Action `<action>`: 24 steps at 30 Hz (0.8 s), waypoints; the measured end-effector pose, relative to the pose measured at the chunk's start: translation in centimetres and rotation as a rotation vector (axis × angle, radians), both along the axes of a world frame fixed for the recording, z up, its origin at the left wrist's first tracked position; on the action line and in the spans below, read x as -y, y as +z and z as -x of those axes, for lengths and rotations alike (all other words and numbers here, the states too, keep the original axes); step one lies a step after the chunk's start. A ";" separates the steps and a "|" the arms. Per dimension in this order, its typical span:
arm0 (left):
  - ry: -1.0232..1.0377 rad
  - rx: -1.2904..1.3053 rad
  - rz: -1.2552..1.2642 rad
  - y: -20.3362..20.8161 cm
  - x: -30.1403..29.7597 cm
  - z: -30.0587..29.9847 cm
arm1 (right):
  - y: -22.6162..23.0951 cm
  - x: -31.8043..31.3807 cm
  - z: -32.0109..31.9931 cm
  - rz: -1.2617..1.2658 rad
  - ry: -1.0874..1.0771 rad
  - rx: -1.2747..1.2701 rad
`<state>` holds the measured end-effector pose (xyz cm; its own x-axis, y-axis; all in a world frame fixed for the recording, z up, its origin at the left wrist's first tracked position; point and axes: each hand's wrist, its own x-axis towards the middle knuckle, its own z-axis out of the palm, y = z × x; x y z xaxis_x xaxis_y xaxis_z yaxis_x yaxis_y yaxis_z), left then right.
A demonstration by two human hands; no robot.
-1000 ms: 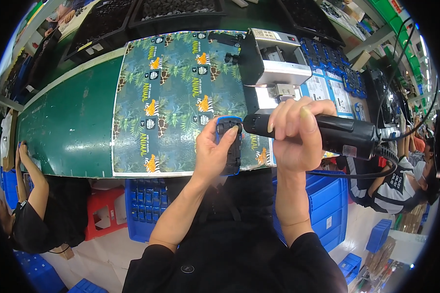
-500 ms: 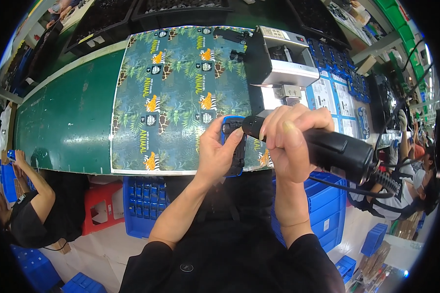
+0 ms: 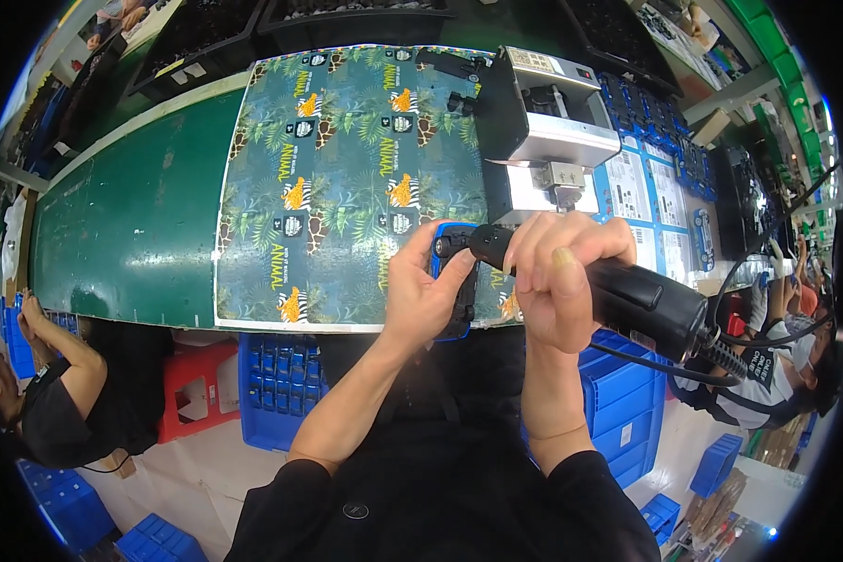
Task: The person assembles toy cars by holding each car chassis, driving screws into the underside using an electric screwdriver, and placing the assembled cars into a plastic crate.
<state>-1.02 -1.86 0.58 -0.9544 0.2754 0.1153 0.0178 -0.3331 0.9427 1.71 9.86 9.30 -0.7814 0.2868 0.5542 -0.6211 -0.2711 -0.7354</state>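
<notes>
Both hands grip: left hand (image 3: 421, 298) fingers clamp the blue-edged device (image 3: 454, 281), right hand (image 3: 557, 281) fingers wrap the black power screwdriver (image 3: 628, 302)

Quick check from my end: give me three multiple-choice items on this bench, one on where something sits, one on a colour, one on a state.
1. Where is the grey machine?
A. beyond the hands
B. on the floor
C. left of the mat

2. What colour is the device rim?
A. red
B. blue
C. yellow

3. What is the right hand doing?
A. lying flat
B. hanging free
C. gripping the black tool

Answers: 1 A, it stands behind the hands. 2 B, blue edge shows beside the left hand. 3 C, fingers wrap the tool.
</notes>
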 end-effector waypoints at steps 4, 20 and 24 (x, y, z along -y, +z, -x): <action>0.014 -0.015 0.066 0.2 -0.4 -0.7 | 0.0 -0.9 -0.8 0.037 0.013 -0.072; -0.255 0.653 -0.528 -0.8 1.3 1.8 | 3.4 -8.8 2.5 -0.163 -0.348 -0.100; -0.312 0.613 -0.598 -1.4 1.2 1.9 | 3.1 -8.1 4.0 -0.374 -0.436 -0.052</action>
